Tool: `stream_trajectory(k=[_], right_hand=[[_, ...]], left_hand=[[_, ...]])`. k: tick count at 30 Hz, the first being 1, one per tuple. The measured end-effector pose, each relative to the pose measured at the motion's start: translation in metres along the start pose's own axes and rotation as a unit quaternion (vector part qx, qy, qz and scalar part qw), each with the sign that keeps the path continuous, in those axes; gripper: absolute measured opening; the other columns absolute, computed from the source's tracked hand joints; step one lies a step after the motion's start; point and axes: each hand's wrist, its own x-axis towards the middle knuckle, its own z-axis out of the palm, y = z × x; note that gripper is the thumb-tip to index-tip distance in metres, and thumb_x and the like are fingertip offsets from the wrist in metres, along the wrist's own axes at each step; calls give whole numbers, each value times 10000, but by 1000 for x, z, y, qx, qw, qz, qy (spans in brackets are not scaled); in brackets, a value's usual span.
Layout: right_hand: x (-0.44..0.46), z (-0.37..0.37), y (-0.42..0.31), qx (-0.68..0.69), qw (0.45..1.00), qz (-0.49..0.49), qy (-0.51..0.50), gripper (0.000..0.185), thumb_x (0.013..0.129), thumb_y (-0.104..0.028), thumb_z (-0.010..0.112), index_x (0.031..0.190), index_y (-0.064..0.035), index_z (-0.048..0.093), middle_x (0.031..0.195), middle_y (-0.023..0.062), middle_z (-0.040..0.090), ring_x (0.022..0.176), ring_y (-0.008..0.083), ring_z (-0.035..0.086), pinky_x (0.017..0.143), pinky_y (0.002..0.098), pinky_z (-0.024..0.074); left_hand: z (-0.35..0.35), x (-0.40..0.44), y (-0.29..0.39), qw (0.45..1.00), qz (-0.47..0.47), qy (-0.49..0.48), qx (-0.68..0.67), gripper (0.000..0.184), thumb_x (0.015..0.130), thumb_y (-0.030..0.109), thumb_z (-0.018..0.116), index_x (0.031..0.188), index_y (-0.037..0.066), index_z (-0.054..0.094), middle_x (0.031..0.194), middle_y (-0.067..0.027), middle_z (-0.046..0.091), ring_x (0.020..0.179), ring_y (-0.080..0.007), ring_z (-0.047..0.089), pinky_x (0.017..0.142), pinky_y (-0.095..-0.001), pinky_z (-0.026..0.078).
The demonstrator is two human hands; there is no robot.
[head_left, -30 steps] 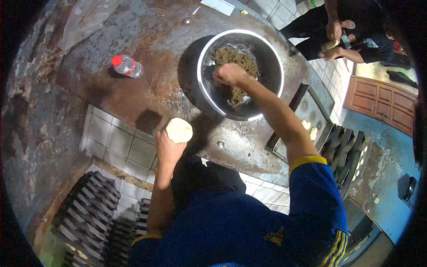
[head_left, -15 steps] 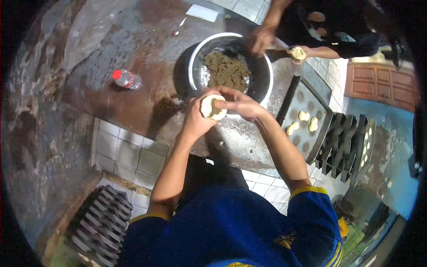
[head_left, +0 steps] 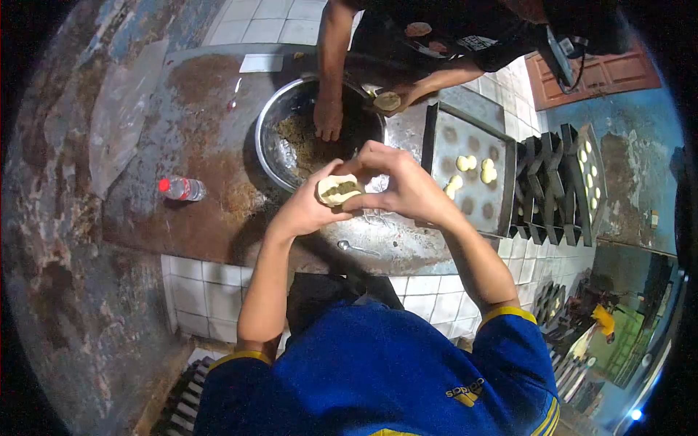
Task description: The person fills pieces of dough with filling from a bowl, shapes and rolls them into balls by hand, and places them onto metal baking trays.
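My left hand (head_left: 305, 208) is closed round a pale dough piece (head_left: 329, 198) with brown filling (head_left: 340, 190) in its middle. The thumb and fingers of my right hand (head_left: 396, 182) pinch the dough's right edge, curled in a ring. Just beyond my hands is a metal bowl (head_left: 263, 156) with crumbly brown filling (head_left: 298, 138) inside. A co-worker's hand (head_left: 329, 120) reaches into this bowl, while the co-worker's other hand (head_left: 407, 97) holds a flat dough piece (head_left: 387, 101) by its right rim.
A bottle with a red cap (head_left: 182, 190) lies on the table (head_left: 203, 240) at left. A spoon (head_left: 356, 248) is near the front edge. To the right are a tray (head_left: 472, 131) with shaped dough and stacked dark trays (head_left: 552, 189). Plastic sheeting (head_left: 127, 120) is at far left.
My right hand has come from the bowl to the dough in my left hand, and filling now sits in it. The co-worker has moved in, one hand entering the bowl. The view has shifted.
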Motion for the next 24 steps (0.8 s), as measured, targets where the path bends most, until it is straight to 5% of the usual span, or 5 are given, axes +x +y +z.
stream_trajectory(k=[9, 10, 13, 19, 24], right_hand=[[-31, -9, 0, 482, 832, 275, -13, 605, 865, -298, 895, 1332, -31, 619, 1139, 76, 681, 1018, 183, 694, 946, 348, 593], [-37, -10, -10, 306, 936, 172, 34, 689, 841, -316, 908, 1395, -50, 595, 1214, 98, 645, 1103, 205, 650, 993, 388, 571], [-40, -9, -14, -15, 995, -14, 96, 942, 750, -383, 952, 1533, -86, 520, 1381, 156, 556, 1279, 294, 549, 1070, 465, 502], [-47, -32, 6, 7, 993, -101, 60, 492, 786, -287, 930, 1180, -39, 769, 1053, 92, 690, 985, 259, 669, 879, 385, 549], [-82, -39, 32, 173, 964, 53, 195, 269, 995, -209, 748, 1160, 2, 772, 1056, 84, 721, 922, 156, 686, 788, 331, 569]], left_hand=[[30, -4, 42, 984, 8, 17, -176, 319, 978, 228, 722, 1202, 28, 613, 994, 0, 669, 935, -97, 656, 866, -281, 529], [29, -3, 30, 982, -10, 17, -189, 312, 978, 227, 706, 1203, 27, 623, 1005, -3, 670, 905, -97, 647, 840, -286, 526], [46, -6, 41, 978, -34, 15, -206, 267, 986, 232, 646, 1163, 31, 660, 1001, -10, 672, 832, -92, 623, 759, -290, 514], [62, -1, 61, 899, -227, -25, -373, 375, 1014, 232, 532, 1371, 116, 521, 866, -15, 618, 630, -60, 556, 497, -187, 426], [111, 4, 94, 942, -89, 63, -317, 366, 1042, 248, 683, 1342, 114, 523, 747, 9, 562, 550, -32, 465, 463, -175, 345]])
